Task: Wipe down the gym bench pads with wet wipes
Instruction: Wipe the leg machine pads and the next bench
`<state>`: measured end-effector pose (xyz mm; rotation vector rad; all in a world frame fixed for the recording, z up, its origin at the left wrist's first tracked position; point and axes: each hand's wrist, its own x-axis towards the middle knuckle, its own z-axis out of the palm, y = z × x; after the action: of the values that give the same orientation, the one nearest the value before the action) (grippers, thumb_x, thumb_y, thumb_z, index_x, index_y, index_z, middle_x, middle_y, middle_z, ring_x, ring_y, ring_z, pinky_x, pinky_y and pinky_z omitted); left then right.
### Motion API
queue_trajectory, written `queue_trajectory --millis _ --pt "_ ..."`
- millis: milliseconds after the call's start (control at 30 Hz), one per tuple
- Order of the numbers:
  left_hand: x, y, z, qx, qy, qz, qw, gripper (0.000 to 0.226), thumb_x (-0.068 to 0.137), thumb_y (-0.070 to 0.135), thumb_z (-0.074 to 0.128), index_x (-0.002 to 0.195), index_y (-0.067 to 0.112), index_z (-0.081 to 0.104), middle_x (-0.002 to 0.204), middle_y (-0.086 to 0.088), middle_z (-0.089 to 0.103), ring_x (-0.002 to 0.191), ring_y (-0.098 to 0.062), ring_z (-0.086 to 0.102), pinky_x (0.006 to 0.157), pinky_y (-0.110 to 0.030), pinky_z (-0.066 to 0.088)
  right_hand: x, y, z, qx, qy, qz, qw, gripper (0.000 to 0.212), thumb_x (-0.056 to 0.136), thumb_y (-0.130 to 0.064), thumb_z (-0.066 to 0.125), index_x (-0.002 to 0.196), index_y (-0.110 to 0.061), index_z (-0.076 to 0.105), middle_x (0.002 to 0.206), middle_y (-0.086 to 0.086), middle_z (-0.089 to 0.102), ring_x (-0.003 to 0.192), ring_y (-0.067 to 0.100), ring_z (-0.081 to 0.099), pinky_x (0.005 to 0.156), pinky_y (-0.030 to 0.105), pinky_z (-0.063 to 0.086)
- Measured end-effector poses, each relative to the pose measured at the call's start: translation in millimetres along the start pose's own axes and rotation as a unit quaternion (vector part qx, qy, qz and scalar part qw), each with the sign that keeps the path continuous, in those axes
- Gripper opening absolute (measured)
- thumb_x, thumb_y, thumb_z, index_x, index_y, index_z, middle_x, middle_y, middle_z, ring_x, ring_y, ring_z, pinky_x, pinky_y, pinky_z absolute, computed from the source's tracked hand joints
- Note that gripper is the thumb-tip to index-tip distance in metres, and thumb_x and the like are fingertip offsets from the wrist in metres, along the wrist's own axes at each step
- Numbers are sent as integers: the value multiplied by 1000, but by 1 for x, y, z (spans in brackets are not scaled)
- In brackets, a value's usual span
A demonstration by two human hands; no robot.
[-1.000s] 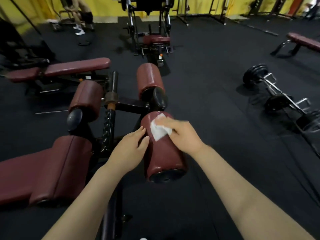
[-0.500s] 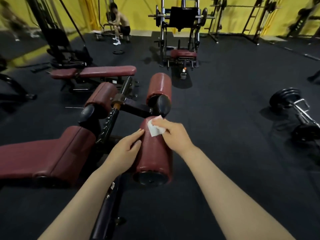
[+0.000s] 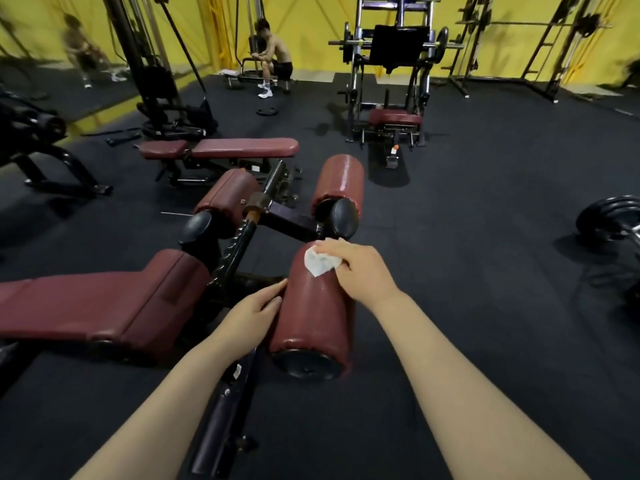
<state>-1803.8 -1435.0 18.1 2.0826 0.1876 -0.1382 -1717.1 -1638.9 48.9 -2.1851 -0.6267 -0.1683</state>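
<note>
Right hand (image 3: 360, 268) pressed the wipe (image 3: 320, 263) against the near roller pad (image 3: 311, 306), fingers curled over the crumpled wad. Over the last second the wipe had travelled from mid-pad toward the pad's far end, next to the black end cap (image 3: 341, 218) of the pad beyond. Left hand (image 3: 254, 315) stayed flat against the pad's left side, fingers straight and together, steadying it.

Judgement: stroke was reaching the far edge; top of this roller was probably nearly covered, near end and underside likely not done. A slight sheen showed behind the wipe, perhaps moisture – view too soft to be sure.

Seat pad (image 3: 104, 306) lay off the left, untouched by either hand.

Writing: a small white sticker (image 3: 237, 370) on the frame bar, unreadable; no brand legible
</note>
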Motion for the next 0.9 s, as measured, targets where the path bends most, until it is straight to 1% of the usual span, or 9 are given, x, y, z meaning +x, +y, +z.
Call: queue_trajectory --millis 67,133,267,400,467,600,733,833,900 --pt "3 0 -2 -13 -4 -9 1000 37 104 25 48 137 38 57 133 22 60 125 2 52 114 -30 37 -17 -19 -4 30 -32 -28 999 40 87 -2 52 110 -26 74 119 -12 69 117 5 60 103 13 37" --pt "5 3 -4 -37 -13 -18 999 34 104 31 47 136 35 59 129 19 63 120 2 56 110 -28 40 -62 -36 -4 65 -113 -126 983 31 89 0 56 106 -19 75 112 -11 71 107 1 63 98 19 46" --pt "3 7 -4 -48 -24 -12 999 38 100 44 50 136 35 58 128 23 62 119 7 55 99 -18 42 -80 -14 3 6 -128 -245 961 49 79 16 56 117 -10 72 128 -2 65 127 9 55 110 31 41" --pt "-2 11 -3 -48 -46 -22 998 32 96 49 56 128 49 53 109 36 62 96 20 57 74 -7 44 -6 27 -3 -2 4 -41 999 48 87 12 52 118 -19 72 126 -15 61 127 4 53 114 30 36" --pt "-3 9 -4 -55 -52 -39 996 35 96 49 54 131 48 50 111 34 59 96 16 57 72 -7 42 -3 23 -1 3 12 -14 1000 49 89 10 50 117 -23 72 128 -17 60 131 8 51 115 22 31" --pt "-2 0 -7 -62 -55 -56 995 48 95 49 56 142 41 47 128 26 57 114 2 57 90 -12 40 -78 -19 12 24 -100 -194 976 43 80 13 57 110 -11 75 124 -6 67 127 5 53 114 33 37" --pt "-3 2 -8 -36 -14 37 999 47 100 13 56 142 34 50 136 23 53 118 17 50 96 -6 39 -87 -21 5 -2 -209 -325 922 43 77 10 49 111 -3 73 123 5 69 132 19 52 113 39 38" --pt "-3 -1 -6 -53 -10 29 998 41 99 11 55 132 36 60 123 20 67 118 5 57 106 -24 44 -54 -23 18 -7 -182 -242 953 43 84 4 50 118 -9 71 132 6 63 132 19 50 113 35 37" --pt "-10 -2 -3 -69 1 -3 998 33 101 23 53 126 43 62 115 26 69 113 5 59 103 -24 45 -30 -13 19 -10 -101 -149 984 44 82 4 51 115 -14 73 131 5 63 129 14 51 112 34 36"
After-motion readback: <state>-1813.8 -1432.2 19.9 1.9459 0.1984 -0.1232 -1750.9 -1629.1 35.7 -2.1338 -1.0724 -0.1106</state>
